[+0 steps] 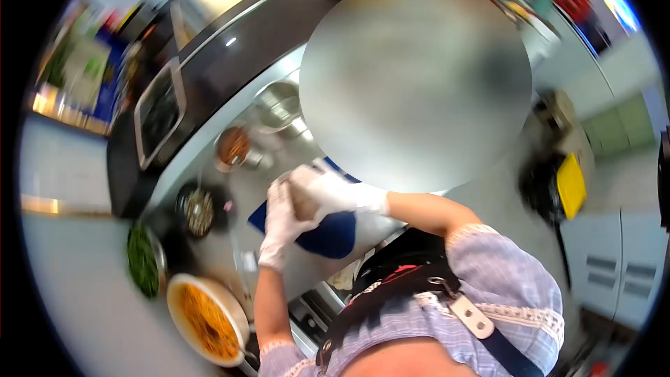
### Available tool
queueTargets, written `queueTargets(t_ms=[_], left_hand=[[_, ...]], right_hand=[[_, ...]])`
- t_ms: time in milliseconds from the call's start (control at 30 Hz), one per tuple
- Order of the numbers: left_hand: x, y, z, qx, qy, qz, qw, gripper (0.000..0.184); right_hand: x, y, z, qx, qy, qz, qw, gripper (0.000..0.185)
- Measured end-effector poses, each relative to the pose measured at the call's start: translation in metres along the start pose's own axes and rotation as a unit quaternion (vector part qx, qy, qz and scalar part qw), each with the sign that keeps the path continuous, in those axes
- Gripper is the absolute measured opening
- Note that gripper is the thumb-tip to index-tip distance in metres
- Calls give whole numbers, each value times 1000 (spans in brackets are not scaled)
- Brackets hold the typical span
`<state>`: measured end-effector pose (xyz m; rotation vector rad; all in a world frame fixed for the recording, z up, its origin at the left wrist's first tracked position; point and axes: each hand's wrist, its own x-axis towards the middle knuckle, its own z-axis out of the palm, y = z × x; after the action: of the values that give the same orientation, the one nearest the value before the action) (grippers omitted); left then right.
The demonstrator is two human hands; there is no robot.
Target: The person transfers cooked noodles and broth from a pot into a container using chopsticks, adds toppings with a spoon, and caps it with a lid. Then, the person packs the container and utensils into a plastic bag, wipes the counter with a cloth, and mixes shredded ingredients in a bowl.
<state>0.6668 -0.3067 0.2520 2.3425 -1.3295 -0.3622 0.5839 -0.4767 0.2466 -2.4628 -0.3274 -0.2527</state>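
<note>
Both my hands wear white gloves. My left hand [280, 223] and my right hand [331, 187] are curved round the two sides of a brownish item [301, 202], which is blurred and partly hidden by the fingers. Beneath them a dark blue mat or cloth [333, 239] lies on the grey counter [255, 185]. Farther off stand a small container of reddish-brown food [233, 146] and a shiny metal bowl [278, 105].
Left of my hands are a bowl of pale pieces [197, 211], a bowl of green leaves [143, 262] and a large white bowl of orange shreds [208, 318]. A blurred disc hides the upper middle. A yellow object [571, 186] is at the right.
</note>
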Motion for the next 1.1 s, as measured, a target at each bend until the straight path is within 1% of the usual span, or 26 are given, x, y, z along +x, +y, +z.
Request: queueTargets(t_ms=[33,67,100,133,167,233,300,333,367,400,433,500,567,600,633,667,700,767,800,833,867,900,967,1000,1067,1100], left_hand=[[1,7,-1,-8,4,-3,1000,108],[-1,7,4,12,-7,1,1000,110],[-3,5,7,34,-13,0,999,112],[-4,6,6,58,-44,-15,997,115],[-3,7,2,82,-71,-34,994,118],[2,16,-1,111,-116,-71,985,124],[7,22,-2,122,-147,-98,977,127],[7,18,-1,126,-153,-96,975,129],[9,14,2,130,-158,-95,974,130],[10,13,3,135,-163,-90,973,132],[10,17,3,139,-163,-84,973,132],[11,22,5,158,-177,-100,966,131],[14,24,10,215,-189,-127,950,129],[16,29,11,247,-191,-128,941,127],[18,37,11,278,-191,-131,932,126],[18,45,12,296,-183,-156,924,122],[15,52,14,301,-184,-157,922,122],[4,63,21,310,-118,-217,918,120],[-3,88,26,308,-81,-209,924,112],[-10,101,33,311,-80,-211,923,112],[-19,109,39,270,-35,-170,947,105],[-27,122,46,227,11,-128,965,99],[-31,170,62,179,18,-114,977,82],[-33,186,70,154,20,-103,983,76],[-31,232,86,111,20,-88,990,63],[-32,238,97,78,18,-81,994,56]], right_hand=[[-4,6,5,2,-19,14,1000,83],[-12,6,5,-62,-27,18,998,86],[-24,13,21,-54,62,4,997,88],[-40,10,16,-1,105,-7,994,83],[-58,1,-3,19,148,-17,989,72],[-108,1,-27,108,233,-15,966,48],[-175,8,-45,93,304,63,946,21],[-208,13,-50,141,371,174,901,16],[-240,22,-53,188,429,279,838,16],[-272,38,-53,209,428,407,779,18],[-305,62,-49,229,416,527,705,21],[-379,129,-15,164,333,657,656,24],[-438,189,27,158,252,747,594,28],[-452,206,34,164,255,748,590,28],[-463,219,37,149,231,744,609,29],[-473,234,40,133,207,737,629,30],[-475,248,37,139,207,736,629,30],[-466,275,30,199,304,720,591,33],[-462,286,29,202,303,719,592,33],[-457,297,31,169,342,701,602,31],[-455,307,32,136,381,681,610,30],[-456,321,36,139,380,679,612,30],[-457,343,44,340,424,676,498,27],[-456,343,44,211,387,694,569,23],[-465,330,32,232,398,682,568,23],[-472,323,21,250,414,668,565,23]])
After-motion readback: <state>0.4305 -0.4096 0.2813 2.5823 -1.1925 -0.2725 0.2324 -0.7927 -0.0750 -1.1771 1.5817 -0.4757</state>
